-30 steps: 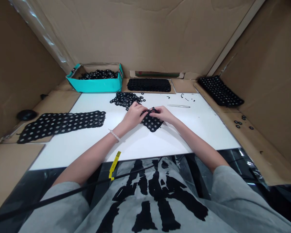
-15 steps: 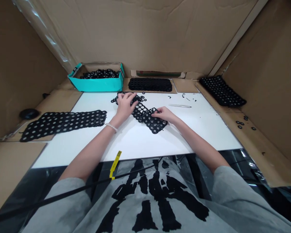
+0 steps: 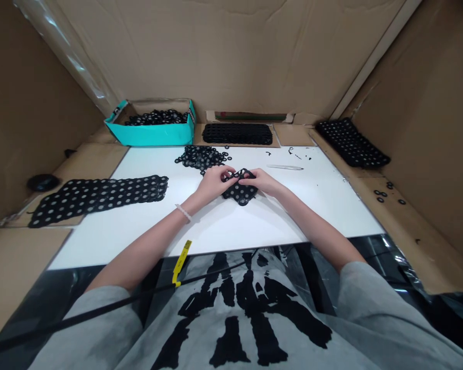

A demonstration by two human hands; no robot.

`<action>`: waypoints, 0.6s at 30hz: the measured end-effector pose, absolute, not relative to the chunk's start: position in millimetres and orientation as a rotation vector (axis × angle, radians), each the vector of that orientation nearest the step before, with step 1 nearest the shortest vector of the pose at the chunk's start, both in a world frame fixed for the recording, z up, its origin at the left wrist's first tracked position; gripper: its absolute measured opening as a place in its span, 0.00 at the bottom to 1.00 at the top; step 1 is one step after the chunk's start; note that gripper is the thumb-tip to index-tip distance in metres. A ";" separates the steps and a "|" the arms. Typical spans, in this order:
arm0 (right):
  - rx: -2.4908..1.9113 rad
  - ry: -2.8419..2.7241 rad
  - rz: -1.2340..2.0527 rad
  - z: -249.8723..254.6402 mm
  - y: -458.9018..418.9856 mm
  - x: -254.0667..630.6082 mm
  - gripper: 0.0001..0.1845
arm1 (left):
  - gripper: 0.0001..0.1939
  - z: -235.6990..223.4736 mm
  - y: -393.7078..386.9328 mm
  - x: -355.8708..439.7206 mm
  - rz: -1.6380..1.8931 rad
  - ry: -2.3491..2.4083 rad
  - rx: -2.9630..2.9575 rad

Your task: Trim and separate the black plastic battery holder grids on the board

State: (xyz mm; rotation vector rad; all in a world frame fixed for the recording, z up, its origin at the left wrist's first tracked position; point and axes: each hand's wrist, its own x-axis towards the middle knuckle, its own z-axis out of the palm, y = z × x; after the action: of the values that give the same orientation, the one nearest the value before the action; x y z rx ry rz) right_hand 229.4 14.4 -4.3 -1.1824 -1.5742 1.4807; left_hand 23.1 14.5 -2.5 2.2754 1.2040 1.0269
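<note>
A small black sheet of joined rings (image 3: 242, 196) is pinched between my two hands over the middle of the white board. My left hand (image 3: 215, 181) is closed on its upper left edge, thumb and fingertips close together. On the upper right, my right hand (image 3: 263, 182) pinches the same sheet. Anything small between the fingertips is too tiny to make out. Behind my left hand lies a pile of loose black rings (image 3: 202, 156), with a few strays around it.
A longer black ring sheet (image 3: 100, 196) lies at the left. Along the back stand a turquoise box (image 3: 154, 134) of rings and a stack of black sheets (image 3: 237, 133). A white pen (image 3: 285, 167) rests on the right of the board (image 3: 312, 205). More sheets (image 3: 353, 144) lie far right.
My left hand has come from the ring pile towards me and to the right, and now grips the sheet. The sheet looks folded smaller between both hands.
</note>
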 end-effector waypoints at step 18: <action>-1.316 -1.563 1.505 -3.4 19.7 234.0 0.17 | 0.22 1.2 57.9 -30.6 1.341 1.931 2.078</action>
State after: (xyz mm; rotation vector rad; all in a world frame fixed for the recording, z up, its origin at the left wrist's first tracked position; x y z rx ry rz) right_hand 234.0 19.7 -3.4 -1.3157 -1.5632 1.5053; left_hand -30.6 57.9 1.2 2.0776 1.9305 1.3414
